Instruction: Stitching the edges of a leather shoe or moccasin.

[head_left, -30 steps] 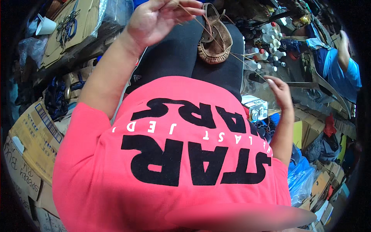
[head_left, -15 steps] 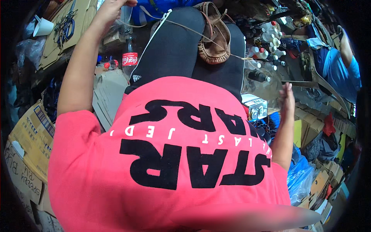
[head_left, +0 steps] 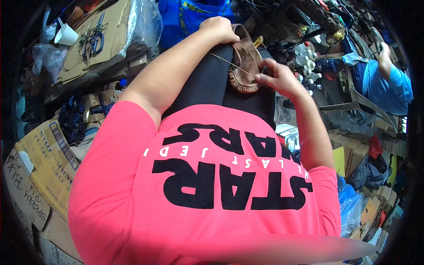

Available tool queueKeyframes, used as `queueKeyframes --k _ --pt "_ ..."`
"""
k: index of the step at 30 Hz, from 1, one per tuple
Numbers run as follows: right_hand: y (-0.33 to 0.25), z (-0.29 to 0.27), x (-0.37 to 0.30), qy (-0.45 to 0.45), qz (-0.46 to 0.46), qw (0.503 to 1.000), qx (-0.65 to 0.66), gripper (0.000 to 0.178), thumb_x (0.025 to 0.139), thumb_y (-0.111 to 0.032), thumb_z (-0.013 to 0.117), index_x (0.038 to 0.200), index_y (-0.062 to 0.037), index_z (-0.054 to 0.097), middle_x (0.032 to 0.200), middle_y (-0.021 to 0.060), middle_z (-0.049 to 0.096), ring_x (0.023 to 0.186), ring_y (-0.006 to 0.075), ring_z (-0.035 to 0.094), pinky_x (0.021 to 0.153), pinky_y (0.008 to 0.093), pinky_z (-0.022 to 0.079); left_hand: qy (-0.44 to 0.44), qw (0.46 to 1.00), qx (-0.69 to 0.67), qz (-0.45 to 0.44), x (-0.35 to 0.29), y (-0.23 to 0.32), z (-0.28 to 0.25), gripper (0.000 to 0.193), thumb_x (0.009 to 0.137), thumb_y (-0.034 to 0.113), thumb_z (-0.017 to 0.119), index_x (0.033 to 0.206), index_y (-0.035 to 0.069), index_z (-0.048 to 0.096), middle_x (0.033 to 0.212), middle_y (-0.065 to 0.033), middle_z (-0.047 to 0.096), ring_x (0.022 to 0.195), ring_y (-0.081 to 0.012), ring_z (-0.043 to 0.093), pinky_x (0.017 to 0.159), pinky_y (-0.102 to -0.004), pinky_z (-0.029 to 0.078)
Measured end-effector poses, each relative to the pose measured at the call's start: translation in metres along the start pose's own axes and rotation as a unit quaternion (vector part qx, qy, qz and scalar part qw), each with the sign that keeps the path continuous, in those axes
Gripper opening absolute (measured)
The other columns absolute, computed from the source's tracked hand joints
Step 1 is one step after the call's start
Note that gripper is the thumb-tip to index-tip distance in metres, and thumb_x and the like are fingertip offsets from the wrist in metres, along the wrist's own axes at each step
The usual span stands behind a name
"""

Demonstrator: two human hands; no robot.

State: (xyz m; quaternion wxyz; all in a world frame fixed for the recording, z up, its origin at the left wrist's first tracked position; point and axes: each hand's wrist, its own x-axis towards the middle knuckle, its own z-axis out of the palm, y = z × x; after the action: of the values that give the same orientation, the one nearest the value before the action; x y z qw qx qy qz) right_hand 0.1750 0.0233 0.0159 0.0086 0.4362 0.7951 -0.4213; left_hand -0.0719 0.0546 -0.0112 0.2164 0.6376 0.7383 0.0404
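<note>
Dark lap (head_left: 198, 84): left hand (head_left: 218, 30), right hand (head_left: 283, 79) since reached shoe (head_left: 247, 59).

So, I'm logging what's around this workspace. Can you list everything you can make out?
shoe: 1, brown, upper centre
thread: at least 1 strand, pale, over and left of shoe
blue item: 1, yellow-marked, top centre, kind unclear
cardboard: many pieces, brown, both sides
scissors: 1, blue-handled, on upper-left cardboard
cup: 1, white, upper left
clear plastic: at least 2 pieces, upper left
bottles: several, mostly pale, upper right
blue plastic: 1, lower right
co-worker: 1, blue clothing, right
other clutter: too jumbled to count
trousers: 1, black, upper centre
shirt: 1, pink-red, centre
left hand: 1, at shoe's far end
right hand: 1, at shoe's right side
</note>
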Motion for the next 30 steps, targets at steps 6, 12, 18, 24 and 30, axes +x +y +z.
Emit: queueKeyframes --k 6,12,18,24,30 --pt "-0.010 0.039 -0.013 0.089 -0.036 0.994 -0.048 0.033 0.079 -0.030 0.076 0.092 -0.0019 0.065 0.082 0.0045 0.054 0.070 0.0128 0.053 0.062 0.0302 0.044 0.176 0.981 -0.063 0.042 -0.018 -0.039 0.013 0.048 0.068 0.044 0.068 0.096 0.005 0.071 0.099 -0.0174 0.064 0.095 -0.0323 0.063 0.084 -0.0405 0.050" --pt "-0.008 0.048 -0.009 0.102 -0.016 0.993 -0.055 0.029 0.082 -0.039 0.066 0.086 -0.0107 0.069 0.084 0.0073 0.059 0.080 0.0268 0.060 0.070 0.0366 0.044 0.303 0.944 -0.110 0.073 -0.025 -0.067 0.023 0.040 0.075 0.034 0.069 0.099 0.002 0.064 0.098 -0.0191 0.060 0.097 -0.0329 0.058 0.084 -0.0406 0.048" --pt "0.033 0.045 -0.007 0.015 0.046 0.948 0.314 0.022 0.093 -0.027 0.059 0.086 -0.0058 0.061 0.075 -0.0069 0.052 0.067 0.0021 0.044 0.058 0.0204 0.035 0.189 0.980 0.012 0.058 -0.004 -0.036 0.009 0.038 0.078 0.032 0.067 0.107 0.008 0.061 0.105 -0.0130 0.061 0.105 -0.0333 0.057 0.087 -0.0418 0.048" --pt "0.022 0.042 -0.013 0.090 0.086 0.967 0.223 0.034 0.086 -0.035 0.066 0.075 -0.0028 0.065 0.061 -0.0028 0.054 0.057 0.0061 0.046 0.054 0.0262 0.038 0.076 0.995 0.058 0.032 0.007 -0.012 0.008 0.044 0.078 0.039 0.068 0.110 0.011 0.060 0.107 -0.0130 0.064 0.105 -0.0317 0.059 0.087 -0.0423 0.048" --pt "0.035 0.039 -0.008 0.058 0.045 0.948 0.309 0.031 0.085 -0.032 0.069 0.076 -0.0020 0.066 0.062 -0.0012 0.055 0.057 0.0065 0.047 0.055 0.0255 0.040 -0.017 0.998 0.023 0.063 0.016 -0.019 0.009 0.059 0.067 0.040 0.077 0.112 0.008 0.058 0.108 -0.0163 0.065 0.103 -0.0332 0.061 0.085 -0.0426 0.049"
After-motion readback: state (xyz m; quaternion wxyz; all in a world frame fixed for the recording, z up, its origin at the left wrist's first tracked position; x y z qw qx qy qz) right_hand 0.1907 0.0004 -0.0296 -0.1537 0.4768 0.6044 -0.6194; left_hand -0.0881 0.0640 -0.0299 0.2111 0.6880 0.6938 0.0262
